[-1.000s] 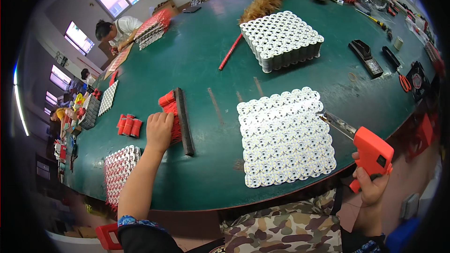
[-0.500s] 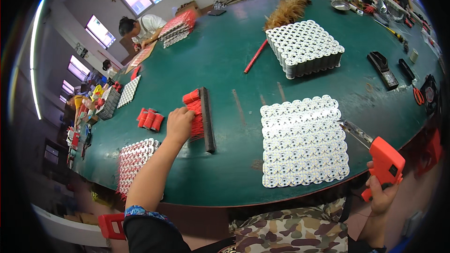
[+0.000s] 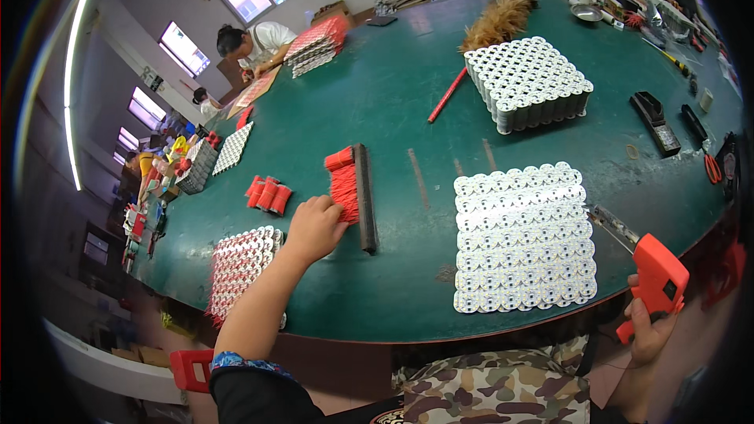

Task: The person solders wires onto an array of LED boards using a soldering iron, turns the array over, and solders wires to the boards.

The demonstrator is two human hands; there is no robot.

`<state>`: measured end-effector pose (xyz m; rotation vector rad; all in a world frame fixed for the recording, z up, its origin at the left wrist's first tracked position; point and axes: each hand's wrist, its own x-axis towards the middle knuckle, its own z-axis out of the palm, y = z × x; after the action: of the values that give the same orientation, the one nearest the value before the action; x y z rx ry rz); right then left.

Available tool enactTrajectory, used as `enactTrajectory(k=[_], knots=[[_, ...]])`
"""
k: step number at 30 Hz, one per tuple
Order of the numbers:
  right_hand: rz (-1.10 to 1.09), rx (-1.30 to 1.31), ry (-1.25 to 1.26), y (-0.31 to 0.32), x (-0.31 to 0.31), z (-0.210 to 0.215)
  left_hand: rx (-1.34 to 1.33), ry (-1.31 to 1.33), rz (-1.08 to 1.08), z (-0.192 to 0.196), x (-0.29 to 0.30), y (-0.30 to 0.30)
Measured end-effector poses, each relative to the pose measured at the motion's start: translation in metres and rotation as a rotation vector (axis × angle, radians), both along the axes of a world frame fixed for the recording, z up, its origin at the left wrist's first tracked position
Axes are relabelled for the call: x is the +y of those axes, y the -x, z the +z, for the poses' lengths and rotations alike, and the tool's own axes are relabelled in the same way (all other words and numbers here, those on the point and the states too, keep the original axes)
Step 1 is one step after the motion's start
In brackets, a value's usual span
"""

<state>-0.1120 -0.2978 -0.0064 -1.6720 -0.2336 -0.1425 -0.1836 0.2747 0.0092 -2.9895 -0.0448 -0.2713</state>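
Left hand [image 3: 316, 229] half-curled over red wires [image 3: 343, 183] beside a dark bar [image 3: 364, 196]; cannot tell whether any strand is pinched; right hand [image 3: 649, 336] wrapped round red soldering gun [image 3: 662, 273], tip near white sheet [image 3: 525, 243]; wrist dip might scratch sheet; careless pinch might scatter wires.

Free lane between bar [image 3: 364, 204] and white panel [image 3: 525, 239]

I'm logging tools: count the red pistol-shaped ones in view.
1: the red pistol-shaped tool, held in the right hand, at lower right. Others may be hidden.
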Motion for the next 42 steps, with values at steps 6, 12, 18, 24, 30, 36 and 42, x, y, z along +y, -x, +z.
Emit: enactTrajectory(k=[6,12,18,24,30,36,42], knots=[[0.026,0.013,-0.006,0.000,0.004,0.003,-0.146,-0.234,-0.063,-0.027,0.010,-0.006],[0.009,0.026,-0.025,0.003,0.004,0.003,-0.158,-0.310,-0.112,-0.029,0.004,-0.003],[-0.014,0.036,-0.028,0.004,0.003,0.003,-0.217,-0.290,-0.177,-0.032,0.009,-0.001],[-0.001,0.025,-0.036,0.004,0.002,0.003,-0.228,0.007,-0.024,-0.035,0.012,0.001],[0.004,0.028,-0.054,0.006,-0.002,0.001,-0.190,0.173,0.159,-0.028,0.002,-0.001],[0.021,0.019,-0.028,0.005,-0.009,-0.002,-0.124,-0.199,0.030,-0.020,0.005,0.001],[0.009,0.015,-0.026,0.006,-0.011,-0.003,-0.073,-0.079,0.091,-0.014,0.005,-0.002]])
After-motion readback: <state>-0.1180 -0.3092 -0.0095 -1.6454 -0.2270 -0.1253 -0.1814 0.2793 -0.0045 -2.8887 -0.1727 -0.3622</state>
